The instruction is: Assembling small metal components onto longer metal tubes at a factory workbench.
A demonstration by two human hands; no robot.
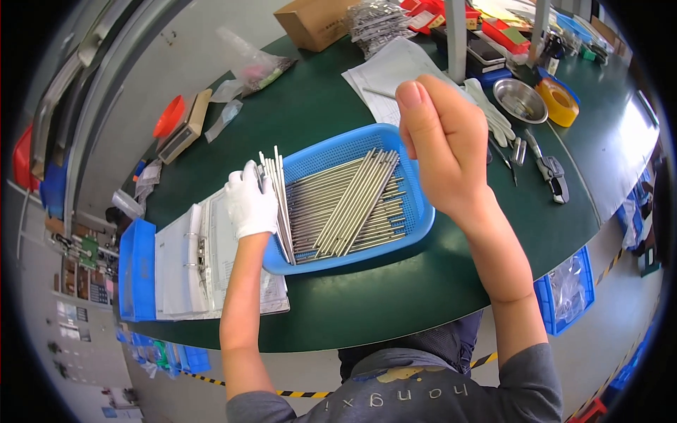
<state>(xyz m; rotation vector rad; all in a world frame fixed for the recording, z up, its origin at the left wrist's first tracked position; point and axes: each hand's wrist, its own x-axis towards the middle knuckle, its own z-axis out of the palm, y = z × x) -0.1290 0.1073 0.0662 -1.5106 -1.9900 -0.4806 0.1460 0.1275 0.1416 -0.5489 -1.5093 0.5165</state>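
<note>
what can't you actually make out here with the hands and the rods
Head view:
- Right hand: bare, raised, fingers curled away from the camera; whatever it pinches is hidden.
- Left hand: the white glove covers the lower part of the bundle of rods it grips.
- Blue basket: the loose rods overlap, too many to count.

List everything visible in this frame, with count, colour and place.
Metal rods: many, silver, in the blue basket.
Rod bundle: one handful, silver, in left hand.
Basket: one, blue, centre of table.
Table: one, dark green.
Ring binder: one, white, open, left of basket.
Tape roll: one, yellow, far right.
Metal bowl: one, silver, beside tape.
Cardboard box: one, brown, far edge.
Left hand: white glove, gripping bundle.
Right hand: bare, raised above basket.
</note>
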